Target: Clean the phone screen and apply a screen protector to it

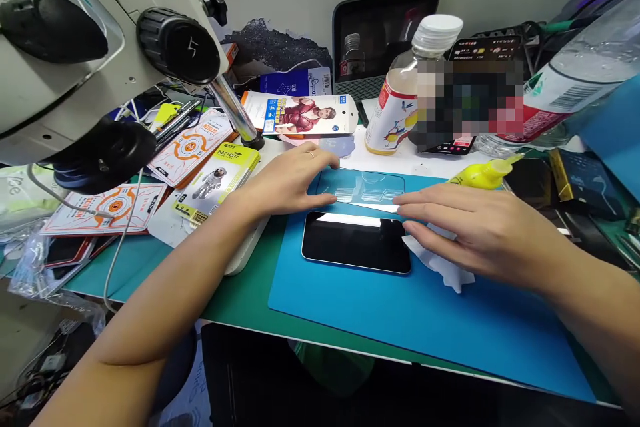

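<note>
A clear glass screen protector (373, 181) with white streaks or reflections lies flat on the blue mat, just beyond a dark-screened phone (355, 243). My left hand (295, 180) spans its left end, thumb on the near edge and fingers on the far edge. At its right near corner are the fingertips of my right hand (465, 233). A crumpled white tissue (450, 270) sticks out from under and between the fingers of that hand; part of it is hidden. The phone lies face up, touched by neither hand.
A microscope (180, 47) overhangs the left side, above boxes (215, 183). A drink bottle (397, 100), a propped phone (463, 140) and a large bottle (555, 97) stand behind. A yellow squeeze bottle (483, 175) lies beyond my right hand. The blue mat (350, 300) reaches the table's front edge.
</note>
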`<state>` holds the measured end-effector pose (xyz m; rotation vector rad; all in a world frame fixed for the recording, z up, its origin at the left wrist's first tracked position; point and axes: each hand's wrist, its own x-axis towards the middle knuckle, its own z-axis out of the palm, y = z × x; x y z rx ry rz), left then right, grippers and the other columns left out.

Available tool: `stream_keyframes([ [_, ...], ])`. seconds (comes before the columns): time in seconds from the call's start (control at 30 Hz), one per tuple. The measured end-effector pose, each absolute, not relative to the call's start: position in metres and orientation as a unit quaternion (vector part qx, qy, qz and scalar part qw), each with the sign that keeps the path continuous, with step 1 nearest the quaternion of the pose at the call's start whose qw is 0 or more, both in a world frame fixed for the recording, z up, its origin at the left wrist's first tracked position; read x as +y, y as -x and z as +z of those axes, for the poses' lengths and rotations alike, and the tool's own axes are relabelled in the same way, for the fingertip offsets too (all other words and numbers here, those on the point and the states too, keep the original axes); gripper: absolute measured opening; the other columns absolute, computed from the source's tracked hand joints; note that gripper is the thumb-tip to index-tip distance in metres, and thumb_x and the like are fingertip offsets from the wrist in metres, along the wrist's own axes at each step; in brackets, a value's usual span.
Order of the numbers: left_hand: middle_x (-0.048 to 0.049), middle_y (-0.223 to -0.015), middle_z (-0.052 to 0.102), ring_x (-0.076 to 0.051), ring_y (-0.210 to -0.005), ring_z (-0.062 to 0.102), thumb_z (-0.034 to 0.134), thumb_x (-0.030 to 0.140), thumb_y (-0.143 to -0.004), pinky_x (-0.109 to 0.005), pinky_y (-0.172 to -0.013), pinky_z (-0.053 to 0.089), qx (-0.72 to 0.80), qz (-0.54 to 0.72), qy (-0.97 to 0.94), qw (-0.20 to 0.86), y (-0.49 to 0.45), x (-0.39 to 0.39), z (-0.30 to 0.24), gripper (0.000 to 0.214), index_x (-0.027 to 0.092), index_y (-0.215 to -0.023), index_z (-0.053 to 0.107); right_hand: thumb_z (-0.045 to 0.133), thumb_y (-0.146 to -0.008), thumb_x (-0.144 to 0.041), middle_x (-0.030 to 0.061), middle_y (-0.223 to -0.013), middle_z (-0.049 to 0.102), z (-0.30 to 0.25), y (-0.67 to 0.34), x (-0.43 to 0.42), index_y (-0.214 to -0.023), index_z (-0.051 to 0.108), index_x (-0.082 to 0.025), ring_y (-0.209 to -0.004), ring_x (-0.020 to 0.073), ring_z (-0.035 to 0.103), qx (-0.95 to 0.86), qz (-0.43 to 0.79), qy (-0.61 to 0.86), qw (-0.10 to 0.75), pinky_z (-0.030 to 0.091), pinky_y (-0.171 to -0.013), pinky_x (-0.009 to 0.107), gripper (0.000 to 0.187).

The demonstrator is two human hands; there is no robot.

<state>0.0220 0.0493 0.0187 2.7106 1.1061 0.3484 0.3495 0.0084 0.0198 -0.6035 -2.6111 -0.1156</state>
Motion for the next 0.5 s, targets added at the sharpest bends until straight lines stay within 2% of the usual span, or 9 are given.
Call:
stream_keyframes([
  [0.07,-0.0122,-0.142,0.071,-0.031,-0.135,0.065,0.079,0.041,-0.097,-0.044,-0.109,0.054,0.382,0.109,-0.911,0.107,-0.02,0.05,0.018,0.044,0.021,-0.132,0.061,0.06,-0.107,-0.024,0.0121,-0.12,0.086,0.015,-0.348,0.009,-0.122,0.078,-0.015,-0.104,0.0283,0.084,-0.942,-0.05,0.237,0.231,0.067,-0.089,0.04,0.025],
  [0.2,-0.0137,-0.147,0.07,-0.032,-0.134,0.068,0.085,0.045,-0.093,-0.043,-0.109,0.055,0.411,0.075,-0.9,0.121,-0.02,0.052,0.016,0.062,0.02,-0.142,0.058,0.057,-0.11,-0.027,0.0123,-0.129,0.084,0.008,-0.342,0.01,-0.134,0.074,-0.015,-0.114,0.0289,0.082,-0.933,-0.051,0.272,0.232,0.068,-0.097,0.041,0.032],
  [0.4,-0.0156,-0.155,0.066,-0.033,-0.138,0.068,0.085,0.046,-0.094,-0.042,-0.108,0.055,0.436,0.054,-0.887,0.141,-0.021,0.053,0.013,0.071,0.02,-0.151,0.052,0.059,-0.108,-0.023,0.0176,-0.131,0.082,0.003,-0.337,0.011,-0.139,0.071,-0.009,-0.115,0.0308,0.082,-0.921,-0.06,0.305,0.236,0.067,-0.103,0.042,0.036],
  [0.5,-0.0161,-0.157,0.065,-0.033,-0.137,0.068,0.083,0.047,-0.095,-0.042,-0.107,0.056,0.442,0.045,-0.882,0.159,-0.02,0.054,0.012,0.072,0.02,-0.153,0.049,0.056,-0.108,-0.02,0.0172,-0.133,0.082,0.001,-0.337,0.011,-0.14,0.071,-0.009,-0.117,0.0308,0.081,-0.92,-0.048,0.31,0.235,0.066,-0.105,0.042,0.037],
])
